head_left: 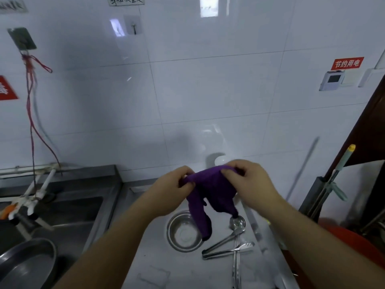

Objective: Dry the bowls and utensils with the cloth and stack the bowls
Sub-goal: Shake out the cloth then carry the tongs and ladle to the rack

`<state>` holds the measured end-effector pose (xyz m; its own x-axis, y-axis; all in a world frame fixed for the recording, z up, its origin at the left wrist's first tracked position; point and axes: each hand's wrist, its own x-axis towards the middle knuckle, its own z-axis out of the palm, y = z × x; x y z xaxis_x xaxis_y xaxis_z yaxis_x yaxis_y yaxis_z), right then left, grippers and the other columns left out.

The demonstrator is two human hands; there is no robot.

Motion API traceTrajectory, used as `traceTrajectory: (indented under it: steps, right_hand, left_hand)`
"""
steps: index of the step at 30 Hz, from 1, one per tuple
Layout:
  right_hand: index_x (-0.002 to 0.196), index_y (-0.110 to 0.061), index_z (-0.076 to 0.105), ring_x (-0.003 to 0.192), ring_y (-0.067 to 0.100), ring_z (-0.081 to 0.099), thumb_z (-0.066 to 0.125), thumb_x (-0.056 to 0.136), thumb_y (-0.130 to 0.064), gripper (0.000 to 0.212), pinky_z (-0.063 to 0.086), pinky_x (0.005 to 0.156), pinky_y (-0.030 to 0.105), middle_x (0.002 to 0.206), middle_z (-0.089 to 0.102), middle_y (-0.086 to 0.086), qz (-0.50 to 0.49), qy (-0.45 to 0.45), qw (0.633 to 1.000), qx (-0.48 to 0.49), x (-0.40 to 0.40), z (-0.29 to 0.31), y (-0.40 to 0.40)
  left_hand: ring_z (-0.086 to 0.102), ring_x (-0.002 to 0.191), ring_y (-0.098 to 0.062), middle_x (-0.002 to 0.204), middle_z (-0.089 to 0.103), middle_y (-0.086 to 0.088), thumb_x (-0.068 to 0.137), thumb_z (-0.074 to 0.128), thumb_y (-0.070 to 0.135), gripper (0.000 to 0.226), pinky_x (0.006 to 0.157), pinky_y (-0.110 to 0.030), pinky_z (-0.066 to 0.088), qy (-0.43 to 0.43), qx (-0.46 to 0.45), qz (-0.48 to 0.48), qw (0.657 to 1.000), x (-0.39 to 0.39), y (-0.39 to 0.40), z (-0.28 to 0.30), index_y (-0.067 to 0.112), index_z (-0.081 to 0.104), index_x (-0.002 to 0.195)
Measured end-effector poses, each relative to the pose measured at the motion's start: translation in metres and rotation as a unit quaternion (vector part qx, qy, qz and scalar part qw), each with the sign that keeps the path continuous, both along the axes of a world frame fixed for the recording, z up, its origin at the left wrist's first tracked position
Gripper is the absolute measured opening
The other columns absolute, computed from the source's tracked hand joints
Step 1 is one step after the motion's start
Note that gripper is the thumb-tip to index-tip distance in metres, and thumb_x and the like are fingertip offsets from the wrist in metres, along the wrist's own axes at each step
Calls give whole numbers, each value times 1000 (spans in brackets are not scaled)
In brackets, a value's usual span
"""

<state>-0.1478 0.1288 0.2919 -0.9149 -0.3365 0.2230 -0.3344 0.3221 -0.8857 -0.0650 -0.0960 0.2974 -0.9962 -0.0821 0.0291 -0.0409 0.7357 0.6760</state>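
A purple cloth (214, 190) hangs in the air over the steel counter (158, 263). My left hand (173, 188) pinches its left top edge and my right hand (250, 182) pinches its right top edge. Below the cloth a steel bowl (181, 232) sits upright on the counter. To the bowl's right lie a ladle (236, 223), tongs (227, 250) and other steel utensils, crossed over each other. A white bowl (220, 160) shows partly behind my right hand, near the wall.
A sink (68, 211) with a tap (35, 197) lies to the left, with a large metal basin (27, 263) at its front. A knife block (318, 197), a mop handle (343, 161) and a red-orange object (354, 243) crowd the right edge. The tiled wall is close behind.
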Motion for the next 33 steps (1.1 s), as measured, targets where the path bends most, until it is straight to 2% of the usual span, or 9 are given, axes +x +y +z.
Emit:
traceTrajectory:
  steps: [5, 8, 10, 13, 16, 20, 27, 30, 33]
  right_hand:
    - [86, -32, 78, 77, 3, 70, 69, 96, -23, 16, 54, 73, 24, 79, 75, -21, 46, 88, 991, 94, -10, 50, -7]
    - [89, -32, 81, 79, -3, 70, 75, 93, -26, 9, 54, 75, 20, 82, 77, -19, 92, 111, 974, 177, -15, 81, -5]
    - [88, -31, 81, 75, -3, 70, 79, 91, -26, 7, 54, 74, 20, 81, 77, -19, 117, 116, 962, 219, -17, 98, -3]
    - [89, -28, 81, 65, 4, 73, 78, 93, -20, 9, 59, 68, 20, 77, 77, -18, 146, 117, 952, 242, -17, 116, -2]
    - [90, -30, 81, 68, 6, 74, 75, 95, -16, 16, 58, 68, 19, 79, 77, -17, 144, 142, 948, 247, -15, 125, 1]
    - [91, -38, 75, 80, -3, 67, 73, 97, -17, 22, 48, 70, 8, 87, 75, -19, 128, 187, 943, 243, -14, 134, 11]
    - [100, -35, 69, 81, 2, 65, 63, 103, -21, 16, 50, 71, 20, 88, 71, -17, 118, 235, 922, 283, -8, 149, 26]
    - [99, -38, 64, 76, 4, 64, 60, 105, -24, 16, 48, 68, 23, 84, 70, -14, 106, 250, 913, 304, -12, 154, 40]
    - [102, -39, 57, 71, 9, 63, 56, 107, -28, 12, 45, 65, 25, 82, 71, -8, 87, 265, 894, 351, -23, 153, 58]
  left_hand:
    - [67, 86, -31, 92, 70, -5, 96, 42, 26, 22, 80, -49, 60, -5, 61, 18, 998, 7, -8, 15, 34, 62, 103]
    - [57, 75, -19, 84, 63, -2, 105, 36, 20, 27, 68, -36, 47, 30, 62, 42, 997, 8, -16, 18, 28, 61, 99]
    - [57, 76, -15, 83, 63, 3, 106, 40, 34, 24, 66, -28, 45, 54, 72, 47, 995, 10, -21, 22, 30, 61, 96]
    - [62, 77, -3, 85, 66, 13, 97, 62, 57, 21, 64, -15, 45, 67, -29, 1, 997, 16, -32, 32, 36, 58, 98]
    - [66, 80, -7, 89, 69, 11, 91, 73, 41, 20, 69, -25, 54, 32, -77, -46, 995, 22, -48, 48, 37, 60, 105]
    - [64, 72, -7, 82, 69, 10, 88, 66, 23, 17, 61, -19, 48, -34, -144, -85, 985, 27, -63, 67, 35, 64, 100]
    - [56, 67, -4, 77, 61, 10, 99, 56, 22, 24, 56, -22, 35, -67, -251, -28, 965, 12, -60, 72, 33, 54, 77]
    - [58, 66, -4, 78, 65, 8, 103, 54, 27, 23, 56, -21, 38, -87, -231, -41, 968, 12, -61, 70, 28, 61, 82]
    - [63, 78, -13, 86, 67, 4, 107, 55, 34, 23, 66, -26, 44, -95, -243, -53, 964, 14, -61, 72, 21, 67, 92]
